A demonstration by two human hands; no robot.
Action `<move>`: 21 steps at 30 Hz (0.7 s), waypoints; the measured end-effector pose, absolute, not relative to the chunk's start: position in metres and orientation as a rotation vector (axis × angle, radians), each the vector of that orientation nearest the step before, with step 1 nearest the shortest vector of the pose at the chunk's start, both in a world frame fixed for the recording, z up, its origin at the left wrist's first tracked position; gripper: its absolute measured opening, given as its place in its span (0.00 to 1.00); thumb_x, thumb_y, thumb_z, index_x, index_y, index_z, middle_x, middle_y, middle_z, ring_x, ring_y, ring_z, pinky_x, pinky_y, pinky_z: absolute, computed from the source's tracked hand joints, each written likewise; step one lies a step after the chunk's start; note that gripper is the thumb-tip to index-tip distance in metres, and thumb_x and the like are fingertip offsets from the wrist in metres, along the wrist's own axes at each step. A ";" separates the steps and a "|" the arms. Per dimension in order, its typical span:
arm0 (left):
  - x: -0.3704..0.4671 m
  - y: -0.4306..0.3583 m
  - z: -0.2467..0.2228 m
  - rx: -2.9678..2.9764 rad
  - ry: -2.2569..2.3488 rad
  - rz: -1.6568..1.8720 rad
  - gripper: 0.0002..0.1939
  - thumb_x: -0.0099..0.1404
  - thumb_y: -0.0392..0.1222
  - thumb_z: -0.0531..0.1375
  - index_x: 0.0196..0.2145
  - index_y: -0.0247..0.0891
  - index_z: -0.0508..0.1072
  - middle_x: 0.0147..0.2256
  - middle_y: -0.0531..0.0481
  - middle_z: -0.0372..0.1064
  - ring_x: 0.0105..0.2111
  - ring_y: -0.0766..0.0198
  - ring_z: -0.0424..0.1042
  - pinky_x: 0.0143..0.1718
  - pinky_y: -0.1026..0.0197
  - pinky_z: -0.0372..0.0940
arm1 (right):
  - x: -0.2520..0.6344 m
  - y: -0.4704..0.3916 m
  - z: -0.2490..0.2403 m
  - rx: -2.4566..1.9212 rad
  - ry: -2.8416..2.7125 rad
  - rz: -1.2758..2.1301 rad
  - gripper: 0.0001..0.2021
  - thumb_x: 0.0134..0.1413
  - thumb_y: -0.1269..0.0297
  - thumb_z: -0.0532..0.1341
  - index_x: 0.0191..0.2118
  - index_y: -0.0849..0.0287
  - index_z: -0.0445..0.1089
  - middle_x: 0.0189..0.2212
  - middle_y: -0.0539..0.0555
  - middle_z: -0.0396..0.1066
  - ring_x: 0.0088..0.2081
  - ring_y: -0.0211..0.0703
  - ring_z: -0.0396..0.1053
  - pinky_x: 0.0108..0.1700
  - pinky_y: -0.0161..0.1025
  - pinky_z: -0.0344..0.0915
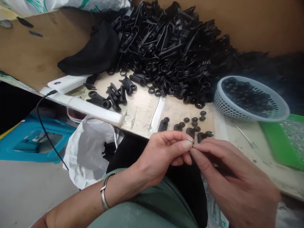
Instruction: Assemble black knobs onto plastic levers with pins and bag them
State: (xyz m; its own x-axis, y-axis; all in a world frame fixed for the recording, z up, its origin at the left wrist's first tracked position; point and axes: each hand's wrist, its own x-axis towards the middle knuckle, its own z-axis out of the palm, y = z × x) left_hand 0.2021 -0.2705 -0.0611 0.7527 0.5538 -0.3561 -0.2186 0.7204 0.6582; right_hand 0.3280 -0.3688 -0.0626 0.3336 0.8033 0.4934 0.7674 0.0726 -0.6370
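Metal pieces [189, 139], small and shiny, sat near the table [142, 103] edge, pinched between your left hand's [163, 153] thumb and forefinger. Head view: your right hand [237, 177] met them from the right, thumb and forefinger together; anything between could not be told. Black tubular parts [163, 124] lay just beyond. Step in hand, judged: two-handed fingertip work. Next move seemingly called for a firm left pinch and fine right-hand control.
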 end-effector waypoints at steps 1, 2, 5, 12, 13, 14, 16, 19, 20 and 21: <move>0.202 -0.270 -0.061 0.634 0.571 0.457 0.16 0.56 0.47 0.73 0.34 0.33 0.76 0.22 0.53 0.69 0.22 0.74 0.63 0.24 0.70 0.52 | 0.328 -0.370 -0.064 -1.708 -1.366 0.091 0.02 0.62 0.65 0.66 0.39 0.51 0.74 0.40 0.47 0.74 0.40 0.34 0.72 0.43 0.29 0.70; 0.201 -0.269 -0.061 0.636 0.571 0.463 0.16 0.57 0.47 0.73 0.34 0.33 0.76 0.22 0.53 0.69 0.22 0.74 0.63 0.24 0.70 0.52 | 0.329 -0.372 -0.065 -1.730 -1.282 0.157 0.02 0.61 0.63 0.67 0.40 0.51 0.75 0.39 0.48 0.75 0.38 0.34 0.72 0.40 0.28 0.70; 0.199 -0.268 -0.059 0.639 0.578 0.487 0.14 0.59 0.46 0.71 0.34 0.33 0.76 0.22 0.53 0.69 0.21 0.75 0.62 0.23 0.70 0.52 | 0.332 -0.373 -0.066 -1.679 -0.950 0.462 0.07 0.57 0.58 0.69 0.39 0.52 0.76 0.37 0.51 0.76 0.30 0.36 0.72 0.29 0.30 0.70; 0.192 -0.267 -0.059 0.661 0.578 0.501 0.12 0.60 0.44 0.71 0.32 0.33 0.75 0.23 0.52 0.69 0.20 0.75 0.61 0.22 0.70 0.51 | 0.343 -0.374 -0.057 -1.550 -0.594 0.606 0.13 0.44 0.57 0.75 0.31 0.58 0.75 0.26 0.53 0.73 0.21 0.39 0.68 0.21 0.34 0.67; 0.191 -0.267 -0.059 0.671 0.576 0.502 0.12 0.61 0.44 0.70 0.32 0.33 0.75 0.23 0.52 0.69 0.20 0.75 0.61 0.21 0.70 0.51 | 0.346 -0.376 -0.056 -1.633 -0.609 0.543 0.14 0.45 0.56 0.75 0.33 0.57 0.76 0.25 0.52 0.72 0.21 0.39 0.68 0.22 0.34 0.68; 0.189 -0.267 -0.060 0.680 0.572 0.501 0.12 0.61 0.44 0.70 0.31 0.33 0.75 0.23 0.52 0.68 0.20 0.75 0.60 0.21 0.70 0.50 | 0.350 -0.378 -0.054 -1.733 -0.643 0.471 0.14 0.46 0.53 0.74 0.35 0.56 0.77 0.24 0.51 0.71 0.23 0.39 0.68 0.24 0.35 0.69; 0.185 -0.266 -0.062 0.699 0.565 0.488 0.11 0.63 0.44 0.69 0.31 0.33 0.75 0.23 0.51 0.68 0.20 0.76 0.59 0.21 0.70 0.49 | 0.358 -0.380 -0.049 -1.909 -0.788 0.345 0.15 0.51 0.50 0.71 0.41 0.53 0.79 0.25 0.51 0.71 0.25 0.41 0.70 0.28 0.37 0.72; 0.182 -0.266 -0.064 0.718 0.569 0.460 0.11 0.63 0.44 0.69 0.32 0.33 0.76 0.25 0.51 0.69 0.20 0.76 0.59 0.21 0.70 0.50 | 0.370 -0.376 -0.043 -1.972 -1.159 0.166 0.11 0.59 0.51 0.66 0.43 0.49 0.80 0.33 0.50 0.76 0.28 0.39 0.71 0.36 0.38 0.73; 0.181 -0.266 -0.065 0.721 0.575 0.454 0.11 0.63 0.45 0.69 0.32 0.33 0.76 0.26 0.51 0.70 0.20 0.76 0.59 0.21 0.70 0.50 | 0.373 -0.372 -0.041 -1.970 -1.271 0.089 0.10 0.61 0.53 0.65 0.43 0.49 0.80 0.36 0.50 0.77 0.30 0.38 0.72 0.39 0.38 0.73; 0.181 -0.267 -0.066 0.721 0.580 0.450 0.12 0.62 0.45 0.70 0.32 0.33 0.76 0.26 0.51 0.70 0.20 0.76 0.60 0.21 0.70 0.50 | 0.375 -0.368 -0.041 -1.968 -1.356 0.004 0.10 0.63 0.54 0.64 0.43 0.50 0.79 0.39 0.50 0.77 0.33 0.39 0.73 0.43 0.38 0.73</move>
State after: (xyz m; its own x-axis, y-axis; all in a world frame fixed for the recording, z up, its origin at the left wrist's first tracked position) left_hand 0.1810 -0.2666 -0.0662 0.7532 0.5663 -0.3345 -0.1838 0.6696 0.7197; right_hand 0.3752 -0.3678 -0.0408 0.4427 0.8097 0.3852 0.8074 -0.1731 -0.5640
